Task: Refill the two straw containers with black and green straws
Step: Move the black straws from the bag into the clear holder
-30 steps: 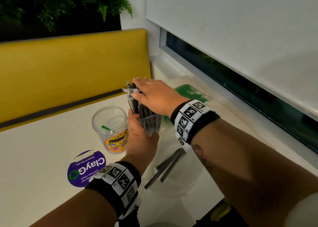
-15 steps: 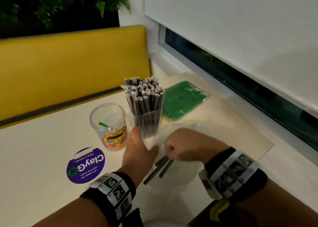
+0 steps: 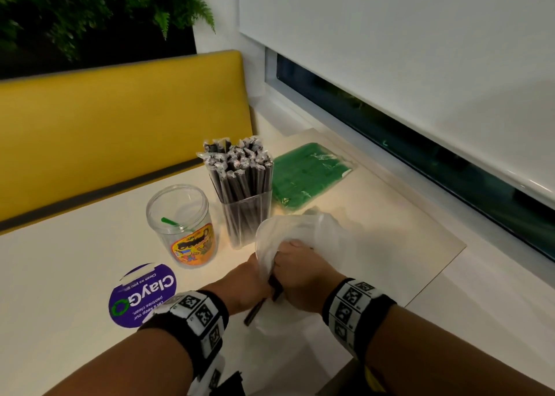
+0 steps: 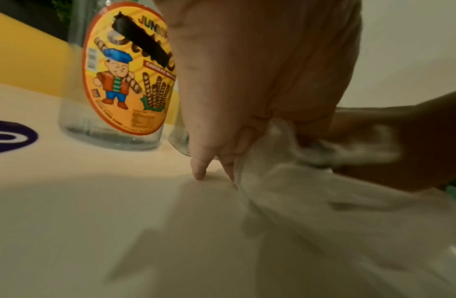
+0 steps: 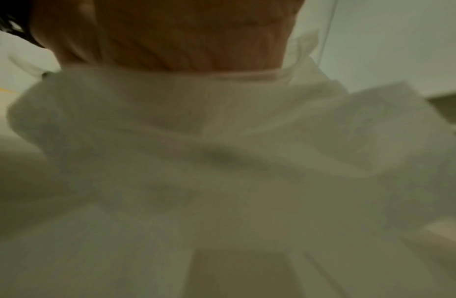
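With the left hand [image 3: 250, 281] pinching the bag [image 3: 303, 230] mouth and the right hand [image 3: 295, 278] closed on the last black straws [image 3: 255, 311] inside, near the full container [image 3: 247, 218], a snag could tear the bag or scatter straws.

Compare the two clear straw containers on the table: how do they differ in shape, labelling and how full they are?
The square container is packed with wrapped black straws rising well above its rim; the round jar holds only one green straw. The round jar carries a colourful cartoon label; the square container shows none. The round jar is wider and shorter, the square container narrower. Both are transparent, open-topped, upright and side by side.
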The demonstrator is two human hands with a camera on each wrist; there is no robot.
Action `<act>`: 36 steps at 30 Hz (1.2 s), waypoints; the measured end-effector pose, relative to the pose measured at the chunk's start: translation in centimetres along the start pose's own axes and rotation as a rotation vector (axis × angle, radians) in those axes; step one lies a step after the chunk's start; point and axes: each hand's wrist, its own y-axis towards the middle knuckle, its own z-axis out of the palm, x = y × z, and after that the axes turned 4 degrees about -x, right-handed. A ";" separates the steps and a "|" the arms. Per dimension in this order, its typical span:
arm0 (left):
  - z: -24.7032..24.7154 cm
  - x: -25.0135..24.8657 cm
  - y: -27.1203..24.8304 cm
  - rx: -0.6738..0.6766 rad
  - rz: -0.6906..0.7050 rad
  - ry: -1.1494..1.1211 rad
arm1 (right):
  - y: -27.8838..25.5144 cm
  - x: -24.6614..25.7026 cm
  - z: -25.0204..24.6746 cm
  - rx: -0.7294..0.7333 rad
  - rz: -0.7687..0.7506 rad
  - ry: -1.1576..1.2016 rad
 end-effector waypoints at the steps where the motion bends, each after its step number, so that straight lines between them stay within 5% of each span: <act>1: -0.1 -0.1 -0.1 0.016 0.040 -0.040 | 0.2 0.1 0.0 0.039 -0.027 -0.043; 9: -1.8 0.9 -0.8 -0.033 -0.099 0.003 | -1.3 -0.4 1.7 0.027 0.016 0.234; 19: -0.7 2.0 0.0 -0.324 -0.156 0.061 | -1.0 -1.7 -4.9 -0.008 0.260 0.760; 25: -0.6 1.5 0.6 -0.343 -0.208 0.328 | -1.2 -2.2 -8.6 0.006 0.370 1.026; 31: -0.8 2.6 -0.1 -0.335 -0.257 0.514 | -2.3 -3.7 -9.2 -0.284 0.633 1.270; 36: -0.8 1.9 -0.5 -0.379 -0.244 0.529 | -2.5 -4.3 -12.9 -0.643 0.622 1.374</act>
